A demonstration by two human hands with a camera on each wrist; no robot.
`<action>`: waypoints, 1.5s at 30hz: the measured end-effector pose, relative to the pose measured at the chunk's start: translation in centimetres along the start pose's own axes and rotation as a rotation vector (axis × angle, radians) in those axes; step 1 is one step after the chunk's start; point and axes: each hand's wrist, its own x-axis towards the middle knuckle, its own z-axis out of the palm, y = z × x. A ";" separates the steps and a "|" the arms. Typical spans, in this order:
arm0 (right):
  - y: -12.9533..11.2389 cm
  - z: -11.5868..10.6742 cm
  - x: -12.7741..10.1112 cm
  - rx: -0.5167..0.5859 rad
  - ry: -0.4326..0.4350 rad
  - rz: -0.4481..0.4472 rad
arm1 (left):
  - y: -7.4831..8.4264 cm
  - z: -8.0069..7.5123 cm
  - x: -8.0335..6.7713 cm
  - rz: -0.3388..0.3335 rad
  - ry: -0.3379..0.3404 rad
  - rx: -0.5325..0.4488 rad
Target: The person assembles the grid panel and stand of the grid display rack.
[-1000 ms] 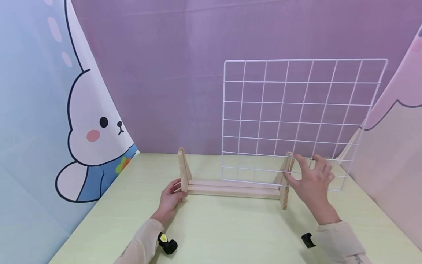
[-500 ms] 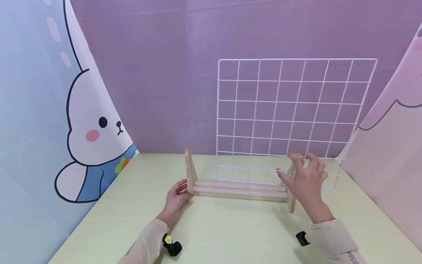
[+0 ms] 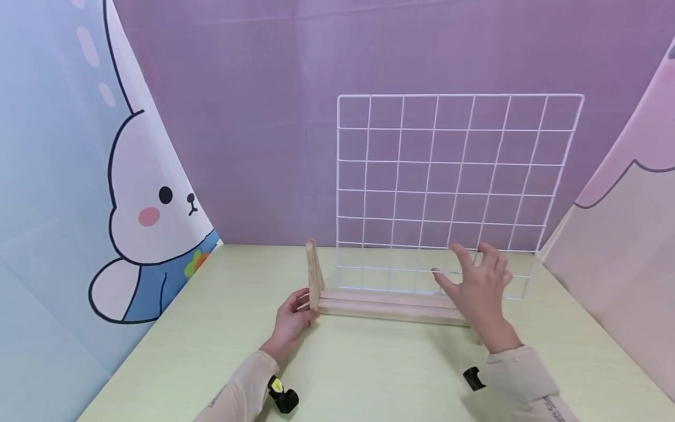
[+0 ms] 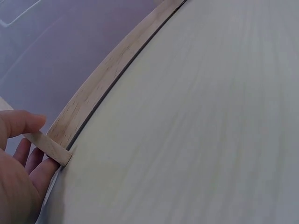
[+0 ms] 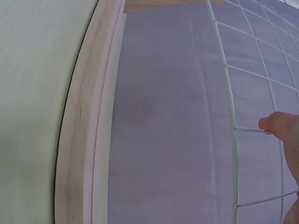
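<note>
A wooden stand [image 3: 390,308] made of two long rails with an upright at its left end [image 3: 313,272] lies on the pale green table [image 3: 369,375]. A white wire grid panel [image 3: 428,192] stands upright just behind the rails. My left hand [image 3: 294,319] pinches the stand's left end; in the left wrist view the thumb and fingers [image 4: 21,154] close round the short cross-piece beside the rail [image 4: 98,84]. My right hand [image 3: 474,287], fingers spread, covers the stand's right end. In the right wrist view a fingertip [image 5: 280,126] touches a grid wire [image 5: 229,107] beside the rail [image 5: 84,116].
A purple backdrop [image 3: 263,117] closes the far side. A bunny-printed panel [image 3: 153,205] stands on the left and a pink panel [image 3: 622,234] on the right. Small black wrist cameras [image 3: 285,400] [image 3: 471,378] hang at my sleeves.
The stand's left upright has slid to the right with my left hand. The grid panel has shifted left, and my right hand has moved left and slightly down.
</note>
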 end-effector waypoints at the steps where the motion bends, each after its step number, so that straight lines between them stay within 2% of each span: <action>1: -0.1 0.1 0.0 0.005 0.003 -0.003 | -0.1 0.1 0.0 -0.002 -0.003 0.001; 11: -1.2 0.3 0.3 -0.039 -0.051 0.038 | -0.4 1.3 -0.5 0.001 -0.037 -0.003; 19: -1.7 0.7 0.5 0.011 -0.023 0.051 | -0.3 2.0 -0.9 -0.010 -0.057 -0.010; 29: -2.2 1.0 0.7 -0.009 0.016 0.023 | -0.3 2.4 -1.6 -0.004 -0.064 -0.024; 39: -2.5 0.7 0.9 -0.010 0.003 0.041 | -0.4 2.4 -1.6 -0.007 -0.068 -0.005; 45: -2.5 0.7 1.3 -0.016 0.022 0.016 | -0.4 2.3 -1.6 -0.009 -0.074 -0.008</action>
